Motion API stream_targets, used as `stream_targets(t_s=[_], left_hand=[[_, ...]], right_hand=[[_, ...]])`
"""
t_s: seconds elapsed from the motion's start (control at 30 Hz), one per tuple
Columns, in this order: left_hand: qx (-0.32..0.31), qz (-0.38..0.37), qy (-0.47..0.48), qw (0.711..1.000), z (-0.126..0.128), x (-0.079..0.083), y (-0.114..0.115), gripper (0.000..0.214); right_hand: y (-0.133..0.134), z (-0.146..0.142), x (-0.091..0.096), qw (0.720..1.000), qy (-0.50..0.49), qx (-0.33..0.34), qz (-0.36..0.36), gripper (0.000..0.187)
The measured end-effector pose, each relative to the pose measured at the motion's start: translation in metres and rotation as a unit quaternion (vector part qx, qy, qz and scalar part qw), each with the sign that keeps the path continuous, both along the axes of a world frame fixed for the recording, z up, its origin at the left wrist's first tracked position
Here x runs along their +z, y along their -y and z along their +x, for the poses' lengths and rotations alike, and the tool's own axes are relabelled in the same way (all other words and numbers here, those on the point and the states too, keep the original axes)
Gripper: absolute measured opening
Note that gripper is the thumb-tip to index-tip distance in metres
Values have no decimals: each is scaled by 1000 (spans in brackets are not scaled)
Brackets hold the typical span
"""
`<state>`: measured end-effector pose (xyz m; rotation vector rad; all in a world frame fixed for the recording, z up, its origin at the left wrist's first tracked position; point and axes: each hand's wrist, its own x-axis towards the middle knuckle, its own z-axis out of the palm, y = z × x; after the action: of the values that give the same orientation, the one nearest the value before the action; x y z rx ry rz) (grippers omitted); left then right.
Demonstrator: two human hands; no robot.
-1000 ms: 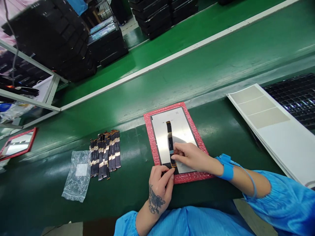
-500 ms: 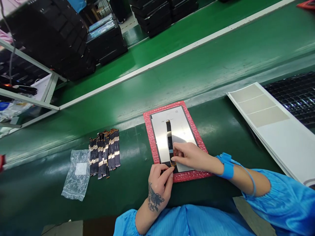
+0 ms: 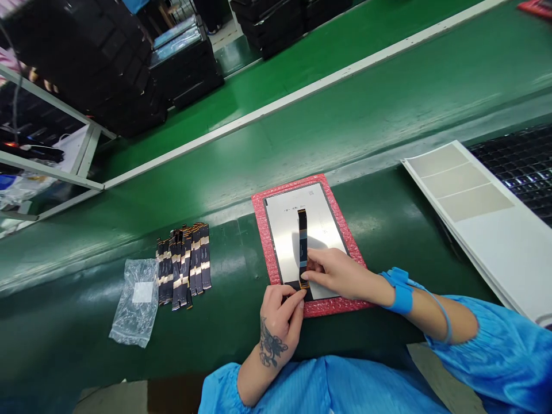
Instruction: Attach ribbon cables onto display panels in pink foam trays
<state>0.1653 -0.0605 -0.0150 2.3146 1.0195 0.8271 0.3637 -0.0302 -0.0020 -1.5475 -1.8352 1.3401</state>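
A display panel [image 3: 287,230] with a silvery back lies on a pink foam sheet [image 3: 269,261] in front of me. My right hand [image 3: 338,273] pinches a black flex cable [image 3: 303,238] near its lower end, over the panel's dark bottom strip. The cable's upper part stands raised and casts a shadow on the panel. My left hand [image 3: 282,316] rests at the panel's lower left edge, its fingers bent and the tips at the cable's bottom end. Whether those fingertips grip the cable or only press there is hidden.
Left of the panel lies a pile of flex cables [image 3: 183,264] beside a clear plastic bag [image 3: 135,307]. White boards [image 3: 495,236] lie at the right, by a black gridded tray [image 3: 524,167]. Stacked black trays [image 3: 185,69] stand beyond the white rail [image 3: 276,109].
The flex cable's upper end has swung slightly right and up off the panel, with its shadow now to both sides. My hands stay almost in place.
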Motion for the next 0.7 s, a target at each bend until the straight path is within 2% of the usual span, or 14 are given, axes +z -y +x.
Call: stream_targets(t_s=[0.7], left_hand=[[6,-5,-6,1000,0,0,0,24]], right_hand=[[1,0,0,1000,2,0,-8,15]])
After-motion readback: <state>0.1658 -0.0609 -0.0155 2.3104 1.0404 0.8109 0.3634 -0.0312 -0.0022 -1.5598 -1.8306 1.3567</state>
